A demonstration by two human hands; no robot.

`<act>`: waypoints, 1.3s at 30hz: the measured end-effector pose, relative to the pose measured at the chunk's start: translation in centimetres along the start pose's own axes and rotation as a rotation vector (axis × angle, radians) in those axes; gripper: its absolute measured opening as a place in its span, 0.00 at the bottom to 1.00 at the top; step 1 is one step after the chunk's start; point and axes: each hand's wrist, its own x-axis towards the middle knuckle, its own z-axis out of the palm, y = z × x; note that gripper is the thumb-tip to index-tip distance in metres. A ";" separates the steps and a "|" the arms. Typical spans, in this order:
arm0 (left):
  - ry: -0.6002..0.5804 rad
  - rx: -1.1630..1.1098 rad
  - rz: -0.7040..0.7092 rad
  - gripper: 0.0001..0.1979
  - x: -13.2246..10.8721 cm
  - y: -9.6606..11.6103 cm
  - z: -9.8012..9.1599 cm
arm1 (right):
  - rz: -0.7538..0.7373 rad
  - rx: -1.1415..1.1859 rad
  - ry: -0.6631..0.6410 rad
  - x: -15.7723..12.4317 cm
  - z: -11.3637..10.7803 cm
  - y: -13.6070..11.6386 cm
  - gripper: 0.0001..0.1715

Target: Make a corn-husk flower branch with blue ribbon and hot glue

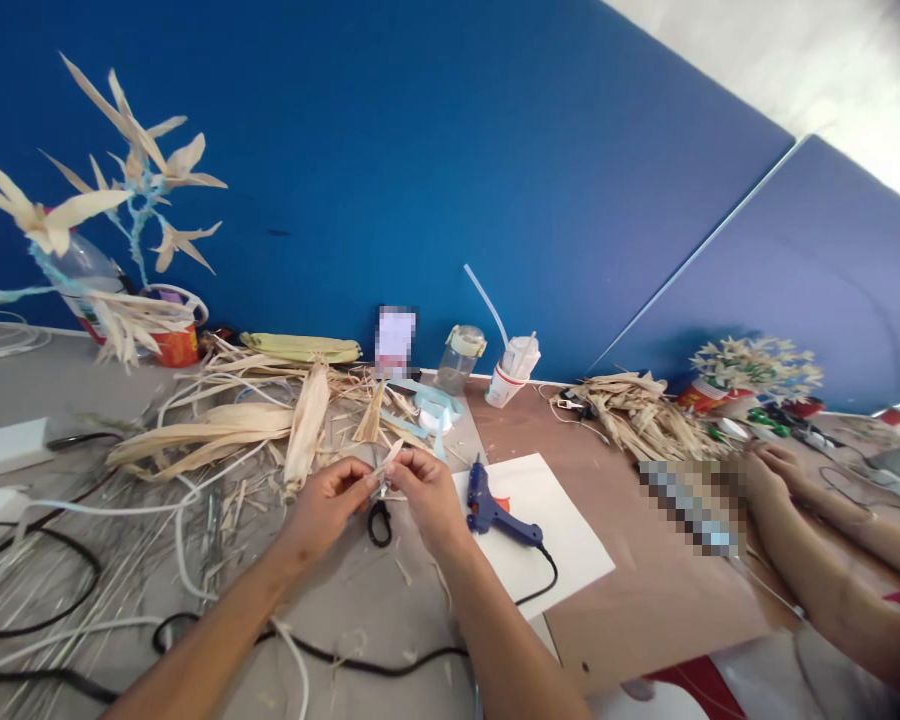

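Observation:
My left hand (pixel 336 495) and my right hand (pixel 429 492) meet over the middle of the table, fingertips nearly touching. Both pinch a small pale strip of corn husk (pixel 392 456), whose upper end sticks up between them. A pair of scissors (pixel 380 526) lies just below my fingers; its black handle loop shows, the rest is partly hidden. Right of my right hand, a blue glue gun (pixel 501 512) rests on a white sheet (pixel 570 560). Behind my left hand stand and lie dried corn husks (pixel 309 420).
White and black cables (pixel 375 665) cross the table at the left and front. A glass jar (pixel 461 358) and a paper cup (pixel 504 385) stand by the blue partition (pixel 435 150). Husk flowers (pixel 184 165) rise at left. Another person's arms (pixel 802 540) rest at right, near a husk pile (pixel 645 415).

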 end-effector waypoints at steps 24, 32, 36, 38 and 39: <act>0.025 1.139 0.293 0.16 0.7 -2.3 -3.3 | -0.087 -0.148 0.205 0.7 -1.3 -0.3 0.10; 0.104 1.326 0.237 0.13 0.3 -1.0 -3.6 | -0.121 -0.160 0.265 0.7 -1.8 -1.0 0.10; 0.181 1.178 0.360 0.15 0.3 -0.6 -3.1 | -0.128 -0.158 0.270 0.7 -1.7 -1.0 0.09; 0.105 1.117 0.416 0.17 0.5 -0.8 -2.9 | -0.128 -0.148 0.271 0.7 -1.7 -1.0 0.09; 0.064 1.104 0.428 0.17 0.5 -1.0 -2.8 | -0.127 -0.144 0.270 0.7 -1.7 -1.0 0.09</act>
